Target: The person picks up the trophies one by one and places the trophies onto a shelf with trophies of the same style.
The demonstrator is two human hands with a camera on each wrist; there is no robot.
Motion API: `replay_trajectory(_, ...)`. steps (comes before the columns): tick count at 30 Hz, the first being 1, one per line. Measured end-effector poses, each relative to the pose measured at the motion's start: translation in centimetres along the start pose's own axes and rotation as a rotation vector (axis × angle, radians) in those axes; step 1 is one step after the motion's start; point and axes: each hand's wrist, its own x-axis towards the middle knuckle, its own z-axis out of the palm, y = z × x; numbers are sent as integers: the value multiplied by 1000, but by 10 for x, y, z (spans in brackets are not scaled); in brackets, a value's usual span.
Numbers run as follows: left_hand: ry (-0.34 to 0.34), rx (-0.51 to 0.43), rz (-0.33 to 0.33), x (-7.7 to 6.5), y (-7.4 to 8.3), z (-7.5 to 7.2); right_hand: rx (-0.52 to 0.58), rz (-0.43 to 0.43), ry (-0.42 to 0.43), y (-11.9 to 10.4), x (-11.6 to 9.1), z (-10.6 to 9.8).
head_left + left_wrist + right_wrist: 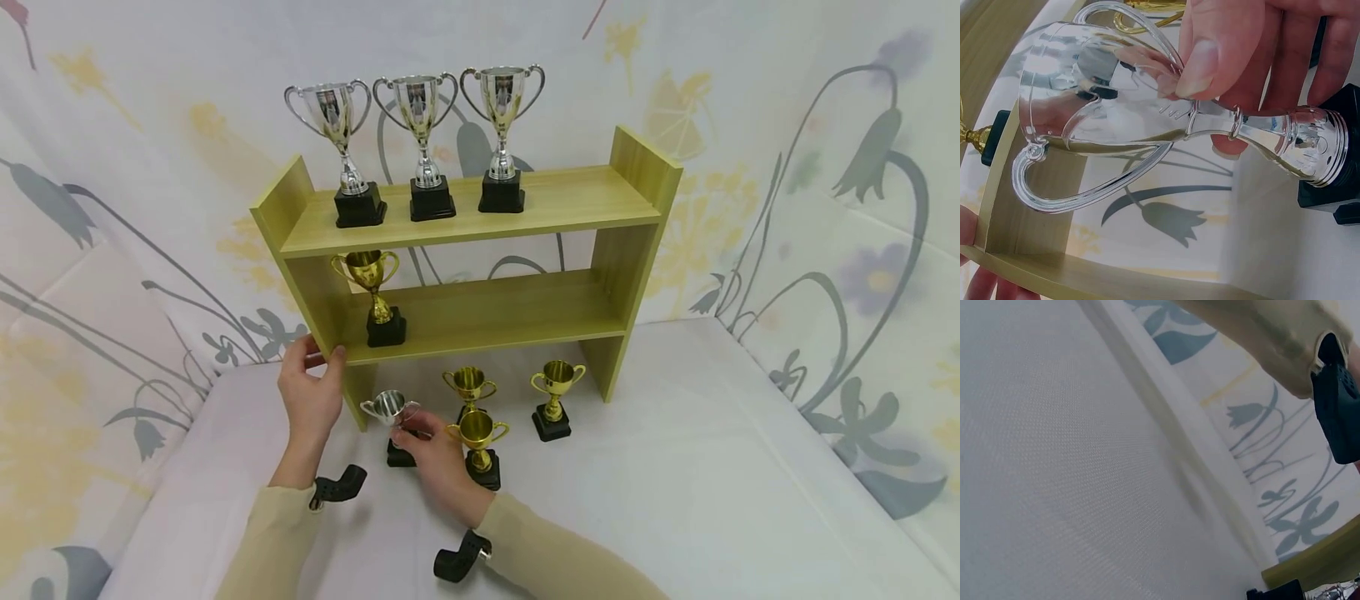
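My left hand (310,402) grips the left side panel of the wooden shelf (480,312), thumb on the front edge and fingers round the outer side. Just to its right, my right hand (444,467) pinches a small silver trophy cup (389,406) by its narrow stem. That cup has two handles and a black base (1335,162); it stands upright in front of the shelf's lower left end. In the left wrist view its bowl (1097,94) fills much of the picture. Two gold trophies, a front one (477,431) and a rear one (469,383), stand beside the right hand.
On the top board stand three larger silver trophies, left (330,108), middle (418,102) and right (502,92). One gold trophy (367,271) is at the left of the middle board. Another gold trophy (557,379) stands on the white tabletop (712,467), farther right.
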Motion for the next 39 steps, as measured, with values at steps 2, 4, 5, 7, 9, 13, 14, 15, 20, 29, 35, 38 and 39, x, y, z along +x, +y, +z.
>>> replay_trajectory(2,6,-1,5,1,0,0,0,6,-5,0,1,1)
replay_trajectory(4,11,-3,8,1,0,1,-14,10,-7,0,2,0)
replay_trajectory(5,12,-3,9,1,0,1,-22,11,-8,1,2,0)
replay_trajectory(7,13,-3,10,0,0,1,-29,6,-10,3,2,-1)
replay_trajectory(9,13,-12,10,0,0,1,-23,-6,-13,4,3,-1)
replay_trajectory(13,6,-14,15,0,1,0,-8,-25,-5,4,4,-2)
replay_trajectory(14,4,-12,16,0,2,0,-5,-25,1,3,4,-2)
replay_trajectory(15,4,-12,16,1,2,0,-2,-26,5,3,4,-2)
replay_trajectory(20,5,4,11,1,1,-1,29,-20,-1,2,3,-2)
replay_trajectory(29,1,-1,11,0,1,-1,8,-20,-36,2,-3,0)
replay_trajectory(35,4,-1,4,0,1,-2,17,-34,-47,-1,-6,2)
replay_trajectory(38,-2,3,6,0,1,-2,18,-30,-47,-4,-8,1)
replay_trajectory(39,-4,4,7,0,1,-2,14,-28,-48,-5,-8,1)
